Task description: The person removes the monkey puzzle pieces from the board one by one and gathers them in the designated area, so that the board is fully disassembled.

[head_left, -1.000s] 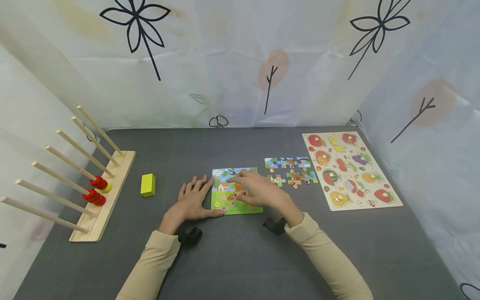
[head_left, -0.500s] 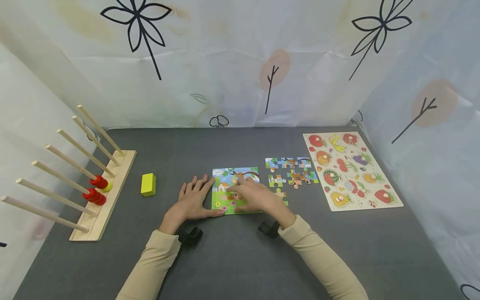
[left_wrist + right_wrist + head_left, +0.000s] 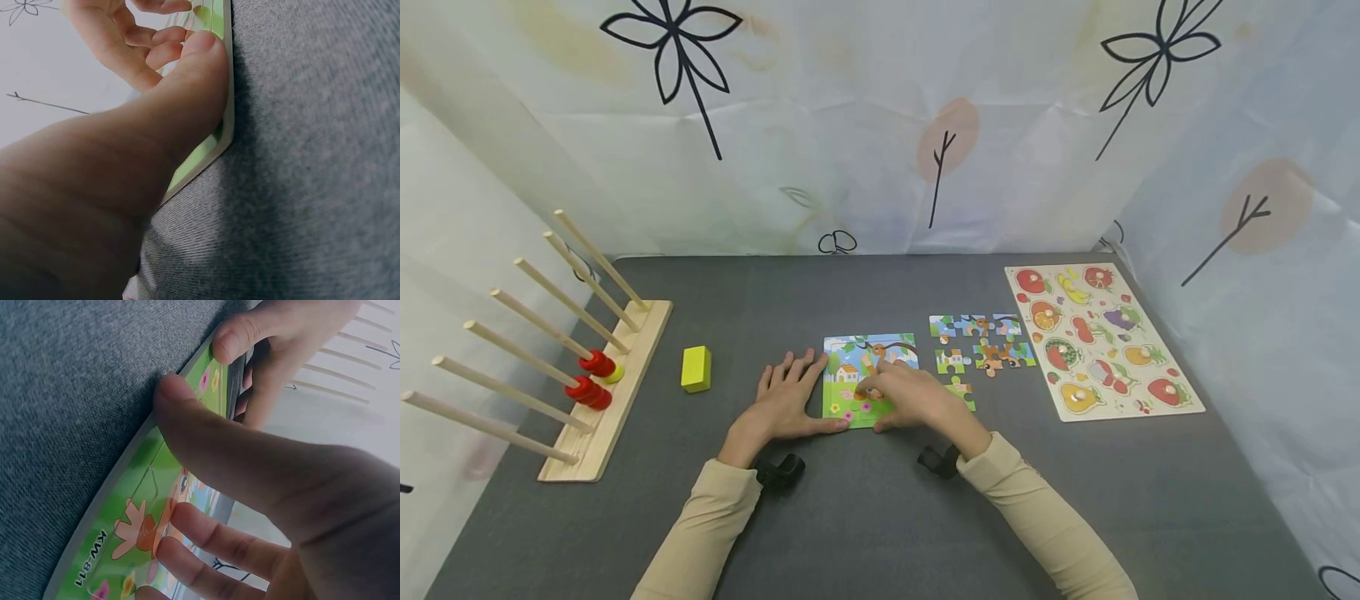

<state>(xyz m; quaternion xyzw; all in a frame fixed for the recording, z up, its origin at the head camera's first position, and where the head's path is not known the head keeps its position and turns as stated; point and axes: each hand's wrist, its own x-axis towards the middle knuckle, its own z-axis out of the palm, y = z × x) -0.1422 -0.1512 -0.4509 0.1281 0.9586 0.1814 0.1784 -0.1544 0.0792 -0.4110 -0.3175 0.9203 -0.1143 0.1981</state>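
Observation:
A small jigsaw puzzle with a house, flowers and an animal lies on the grey table in the middle of the head view. My left hand rests at its left edge, fingers spread, thumb over the near left corner. Across the right part of the picture lies my right hand, its fingertips touching the surface and its thumb at the near edge. The right wrist view shows the slightly bent fingers on the puzzle and "KW-811" printed beside them. Several jigsaw pieces lie just right of the puzzle, some joined.
At the left stands a wooden peg rack bearing red rings and a yellow one. A yellow block sits between it and my left hand. On the right lies a fruit puzzle board. A patterned curtain closes the back.
My right hand has come down and towards me over the puzzle, uncovering its upper picture and a green piece on the right. My left hand stays in place.

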